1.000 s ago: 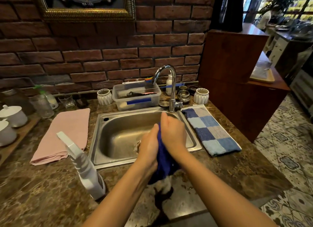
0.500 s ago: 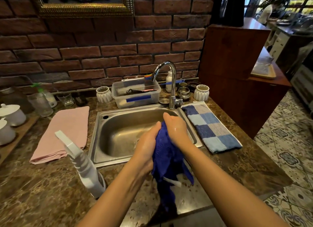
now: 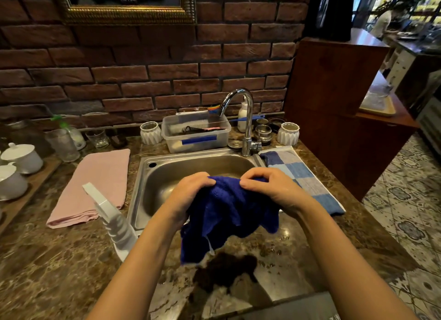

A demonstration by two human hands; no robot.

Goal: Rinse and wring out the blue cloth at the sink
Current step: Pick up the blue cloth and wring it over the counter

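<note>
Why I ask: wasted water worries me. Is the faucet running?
No, no stream of water falls from the faucet into the steel sink.

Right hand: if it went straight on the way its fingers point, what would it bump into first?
Probably the left hand. The right hand points leftward along the top edge of the blue cloth, which both hands pinch over the sink. Depth is unclear from this one view.

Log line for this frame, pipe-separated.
left hand: pinches blue cloth | right hand: pinches blue cloth | state: spread, hanging over sink front rim | faucet: no stream visible
</note>
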